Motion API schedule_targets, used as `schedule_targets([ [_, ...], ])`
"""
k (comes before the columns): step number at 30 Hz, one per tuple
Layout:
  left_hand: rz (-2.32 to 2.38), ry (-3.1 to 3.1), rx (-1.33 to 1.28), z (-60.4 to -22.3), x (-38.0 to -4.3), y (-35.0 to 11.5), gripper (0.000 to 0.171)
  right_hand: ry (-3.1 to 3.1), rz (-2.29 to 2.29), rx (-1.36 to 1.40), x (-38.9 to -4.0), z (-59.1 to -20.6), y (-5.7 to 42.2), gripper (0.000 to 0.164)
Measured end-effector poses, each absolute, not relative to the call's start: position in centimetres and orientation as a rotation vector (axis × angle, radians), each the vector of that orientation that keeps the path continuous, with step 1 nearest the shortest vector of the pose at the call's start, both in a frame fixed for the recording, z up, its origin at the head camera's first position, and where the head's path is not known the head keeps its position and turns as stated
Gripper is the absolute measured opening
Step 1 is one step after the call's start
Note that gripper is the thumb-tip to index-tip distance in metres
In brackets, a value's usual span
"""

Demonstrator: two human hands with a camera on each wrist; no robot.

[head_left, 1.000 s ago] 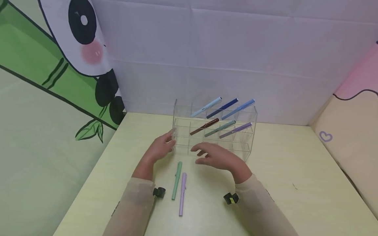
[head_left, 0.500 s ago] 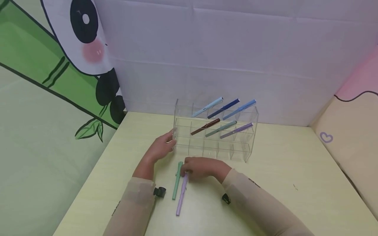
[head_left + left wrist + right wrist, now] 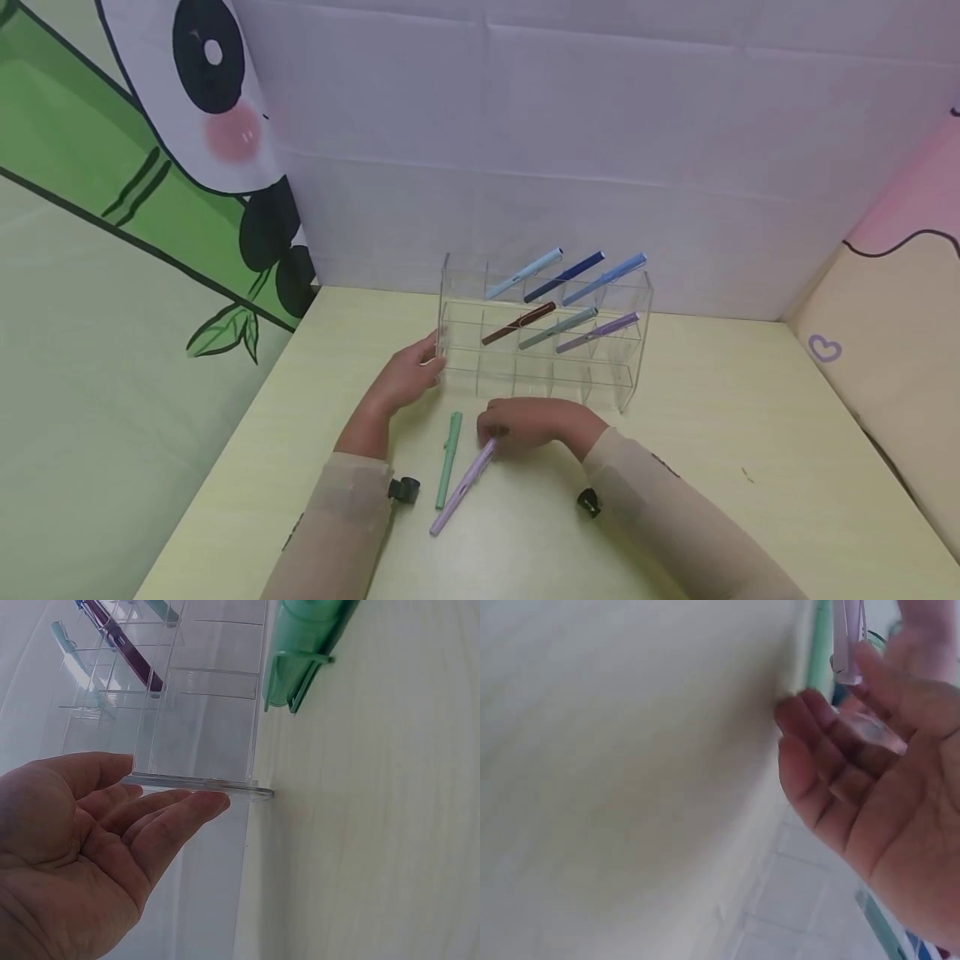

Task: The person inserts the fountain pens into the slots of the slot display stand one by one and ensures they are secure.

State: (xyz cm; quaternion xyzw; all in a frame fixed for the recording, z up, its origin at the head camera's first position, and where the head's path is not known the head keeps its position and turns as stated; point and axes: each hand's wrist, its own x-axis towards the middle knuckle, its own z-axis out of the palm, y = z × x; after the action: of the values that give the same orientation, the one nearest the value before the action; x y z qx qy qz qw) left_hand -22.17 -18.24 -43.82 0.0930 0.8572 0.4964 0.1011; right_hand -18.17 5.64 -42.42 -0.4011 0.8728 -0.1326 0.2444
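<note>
At its left side panel, the clear acrylic pen rack (image 3: 480, 358) is pinched between thumb and fingers of my left hand (image 3: 405, 377); the left wrist view shows this hand (image 3: 112, 832) on the panel edge. My right hand (image 3: 528, 423), in front of the rack, pinches the top end of a lavender pen (image 3: 463, 487). That pen slants down to the left, and its clip end (image 3: 847, 645) shows at the thumb in the right wrist view. A light green pen (image 3: 448, 460) lies on the table between the hands, left of the lavender one.
In the rack's top row lean a light blue pen (image 3: 525, 273), a navy pen (image 3: 564, 277) and a mid-blue pen (image 3: 604, 279). The row below holds a dark red pen (image 3: 519, 323), a grey-green pen (image 3: 558, 327) and a purple pen (image 3: 598, 332). A pale curtain (image 3: 600, 125) hangs behind.
My right hand came down from the rack's front to the lavender pen, took its top end and drew it rightward, so the pen now slants. My left hand stays on the rack.
</note>
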Motion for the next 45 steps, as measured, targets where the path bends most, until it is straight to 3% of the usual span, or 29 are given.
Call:
schedule_targets([
  [12,1.453,2.542,0.283,-43.8,-22.1,-18.2,0.059,2.033,-1.299,-0.851,-18.3,-40.2,9.3,0.017],
  [21,1.431,2.556,0.255,-43.9,-22.3,-18.2,0.058,2.152,-1.844,-0.778,-18.4,-39.3,11.4,0.03],
  [29,1.43,2.546,0.257,-44.0,-22.4,-18.3,0.058,2.205,-2.481,-0.706,-18.1,-40.3,11.5,0.033],
  [33,1.435,2.554,0.256,-43.9,-22.4,-18.3,0.058,2.257,-2.608,-0.668,-18.1,-40.5,11.4,0.038],
  [45,1.431,2.553,0.245,-43.9,-22.2,-18.2,0.058,2.378,-2.46,-0.61,-18.5,-41.8,11.7,0.034],
])
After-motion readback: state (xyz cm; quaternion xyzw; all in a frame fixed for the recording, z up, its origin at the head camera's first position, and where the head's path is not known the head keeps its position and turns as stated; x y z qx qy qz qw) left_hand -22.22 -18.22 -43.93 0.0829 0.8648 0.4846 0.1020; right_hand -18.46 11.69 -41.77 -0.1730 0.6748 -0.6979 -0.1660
